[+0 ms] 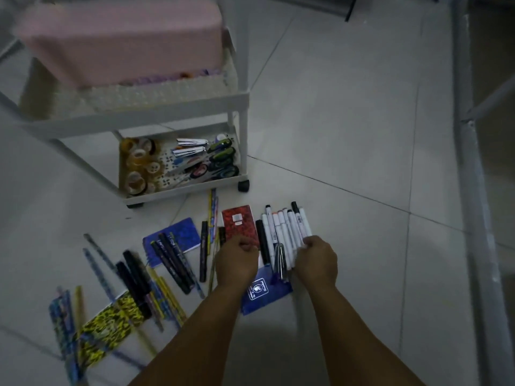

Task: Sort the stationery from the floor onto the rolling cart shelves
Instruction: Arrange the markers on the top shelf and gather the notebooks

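Down on the tiled floor (348,135), just in front of the white cart (178,104), both hands are at the right end of the scattered stationery. The right hand (316,260) curls its fingers over the near ends of a row of white markers (287,232), gathering them; whether any are already lifted I cannot tell. The left hand (237,263) is loosely fisted at the lower edge of the red notebook (239,222); it may be pinching something small, but the grip is hidden. The step in hand looks like collecting the markers as one group. Next, the right hand would need to close round the whole bundle, with the left perhaps squaring the ends, then carry it up to a cart shelf. The markers lie side by side, parallel, white-barrelled with dark or coloured caps pointing away; a few clear pens (280,263) lie just beside them across a blue notebook (264,293). Plenty is left: black markers (133,277), patterned pencils (213,215), another blue notebook (178,238) and a yellow-black one (111,321) lie further left. On the bottom shelf (184,188) sit tape rolls (138,165) and scissors (220,160); a pink bin (122,40) fills a shelf higher up.
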A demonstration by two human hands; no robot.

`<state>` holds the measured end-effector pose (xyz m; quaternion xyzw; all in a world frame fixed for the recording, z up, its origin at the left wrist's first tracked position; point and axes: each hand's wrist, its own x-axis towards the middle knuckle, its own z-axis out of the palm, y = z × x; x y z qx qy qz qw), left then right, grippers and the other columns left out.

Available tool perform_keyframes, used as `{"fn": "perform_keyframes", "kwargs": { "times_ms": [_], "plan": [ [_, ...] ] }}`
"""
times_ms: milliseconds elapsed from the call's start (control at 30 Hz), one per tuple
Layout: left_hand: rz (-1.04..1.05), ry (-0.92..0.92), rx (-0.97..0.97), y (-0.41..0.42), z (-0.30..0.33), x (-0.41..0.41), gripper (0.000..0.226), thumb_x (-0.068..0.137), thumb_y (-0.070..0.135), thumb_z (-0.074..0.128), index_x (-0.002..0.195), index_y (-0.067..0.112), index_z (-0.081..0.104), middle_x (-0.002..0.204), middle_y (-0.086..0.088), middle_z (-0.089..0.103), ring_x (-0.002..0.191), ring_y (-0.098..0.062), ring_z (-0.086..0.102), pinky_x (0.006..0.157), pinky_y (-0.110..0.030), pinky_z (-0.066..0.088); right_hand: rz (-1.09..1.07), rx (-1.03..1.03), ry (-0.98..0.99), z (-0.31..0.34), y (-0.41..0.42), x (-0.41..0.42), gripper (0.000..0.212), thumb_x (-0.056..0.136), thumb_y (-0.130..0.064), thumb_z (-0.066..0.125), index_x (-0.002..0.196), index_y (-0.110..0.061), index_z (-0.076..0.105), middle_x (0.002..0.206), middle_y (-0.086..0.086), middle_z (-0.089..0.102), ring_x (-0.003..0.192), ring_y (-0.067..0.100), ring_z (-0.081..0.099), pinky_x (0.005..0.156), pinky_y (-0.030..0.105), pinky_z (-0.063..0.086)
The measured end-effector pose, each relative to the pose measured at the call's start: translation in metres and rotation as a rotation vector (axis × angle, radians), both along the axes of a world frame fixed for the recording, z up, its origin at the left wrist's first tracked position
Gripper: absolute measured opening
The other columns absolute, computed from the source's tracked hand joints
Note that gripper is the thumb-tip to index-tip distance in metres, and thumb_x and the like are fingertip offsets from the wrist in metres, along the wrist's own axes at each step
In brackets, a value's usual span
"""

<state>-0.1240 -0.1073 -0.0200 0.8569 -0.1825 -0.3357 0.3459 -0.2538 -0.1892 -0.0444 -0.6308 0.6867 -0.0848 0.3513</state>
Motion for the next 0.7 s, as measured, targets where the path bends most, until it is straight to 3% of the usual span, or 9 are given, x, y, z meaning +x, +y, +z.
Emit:
{"fn": "perform_keyframes", "kwargs": {
  "times_ms": [133,267,367,533,700],
  "plan": [
    [-0.029,0.012,-0.025,-0.011,-0.039,-0.017,0.011,0.087,0.013,0.062,0.098,0.012,0.067,0.088,0.000,0.063,0.082,-0.015,0.056,0.069,-0.021,0.037,-0.017,-0.114,0.005,-0.030,-0.016,-0.008,0.036,0.086,-0.015,0.062,0.122,-0.009,0.062,0.112,0.018,0.062,0.101,0.033,0.060,0.079,0.033,0.050],
    [-0.101,-0.098,-0.021,-0.014,-0.049,-0.038,0.023,0.083,0.038,0.069,0.086,0.017,0.060,0.080,0.000,0.063,0.075,-0.017,0.059,0.065,-0.030,0.048,0.028,-0.092,-0.014,-0.038,-0.020,-0.013,0.040,0.088,-0.024,0.062,0.125,-0.010,0.058,0.114,0.017,0.061,0.102,0.034,0.059,0.083,0.038,0.050],
    [-0.138,-0.238,0.013,-0.016,-0.041,-0.051,0.036,0.077,0.051,0.071,0.090,0.021,0.056,0.085,0.005,0.056,0.076,-0.013,0.054,0.059,-0.028,0.035,0.072,-0.053,-0.008,-0.040,-0.021,-0.014,0.046,0.087,-0.031,0.062,0.128,-0.013,0.055,0.117,0.016,0.061,0.103,0.034,0.058,0.086,0.042,0.052],
    [-0.208,-0.285,0.106,-0.011,-0.041,-0.062,0.040,0.074,0.041,0.075,0.104,0.021,0.058,0.105,0.000,0.060,0.093,-0.019,0.059,0.071,-0.029,0.047,0.100,-0.052,0.013,-0.044,-0.024,-0.010,0.051,0.085,-0.032,0.062,0.131,-0.014,0.052,0.121,0.018,0.057,0.108,0.037,0.055,0.090,0.045,0.050],
    [-0.171,-0.277,0.111,-0.011,-0.035,-0.063,0.030,0.074,0.027,0.074,0.099,0.015,0.061,0.100,-0.005,0.064,0.088,-0.021,0.061,0.066,-0.026,0.043,0.116,-0.056,0.057,-0.042,-0.027,-0.008,0.051,0.086,-0.033,0.063,0.133,-0.016,0.050,0.124,0.019,0.055,0.110,0.039,0.053,0.090,0.047,0.050]
  ]
}}
